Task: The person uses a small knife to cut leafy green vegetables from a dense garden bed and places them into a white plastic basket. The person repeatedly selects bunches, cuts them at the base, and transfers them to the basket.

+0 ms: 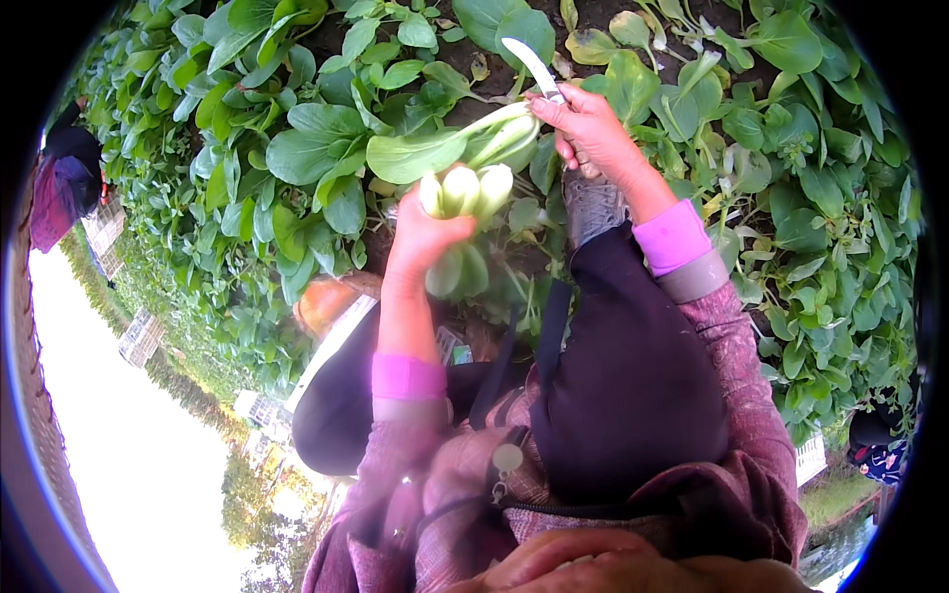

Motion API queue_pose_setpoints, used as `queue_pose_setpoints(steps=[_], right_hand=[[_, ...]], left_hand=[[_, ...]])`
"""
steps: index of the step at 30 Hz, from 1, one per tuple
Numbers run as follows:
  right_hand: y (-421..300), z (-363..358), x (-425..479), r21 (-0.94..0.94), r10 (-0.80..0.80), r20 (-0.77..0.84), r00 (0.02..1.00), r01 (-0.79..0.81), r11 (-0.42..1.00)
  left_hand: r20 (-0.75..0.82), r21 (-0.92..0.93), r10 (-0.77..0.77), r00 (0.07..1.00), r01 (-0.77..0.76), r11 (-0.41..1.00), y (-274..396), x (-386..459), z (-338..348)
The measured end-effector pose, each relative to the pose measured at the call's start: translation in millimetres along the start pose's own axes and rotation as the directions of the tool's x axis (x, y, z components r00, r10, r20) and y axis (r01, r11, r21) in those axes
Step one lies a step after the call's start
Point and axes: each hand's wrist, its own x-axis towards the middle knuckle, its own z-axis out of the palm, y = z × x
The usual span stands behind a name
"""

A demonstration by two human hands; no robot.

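Note:
My left hand [430, 233] grips several heads of bok choy [461, 191], their pale cut bases facing up and green leaves hanging below the fist. My right hand [586, 130] holds a knife with a curved blade [530, 63] that points up and to the left. Between that hand's thumb and fingers are also the pale stalks of another bok choy plant [504, 133], whose broad leaf [415, 157] reaches left above my left hand.
Dense leafy greens [319, 141] grow on both sides, with dark soil between. My shoe [593, 200] stands among them below my right hand. Pale plastic crates [141, 337] lie at the far left. Another person [67, 178] is at the left edge, and one more [878, 445] at the lower right.

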Motion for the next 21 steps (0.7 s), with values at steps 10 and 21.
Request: queue_pose_setpoints(steps=[10, 21], right_hand=[[0, -1, -33, 0.239, -0.211, -0.156, 0.965, 0.244, 0.940], [1, -7, -26, 0.702, -0.024, -0.263, 0.965, 0.208, 0.681]], left_hand=[[-0.026, 0.465, 0.206, 0.978, -0.171, 0.869, 27, -11, 40], [0.085, -0.032, 0.147, 0.986, -0.145, 0.989, 11, -2, 50]])
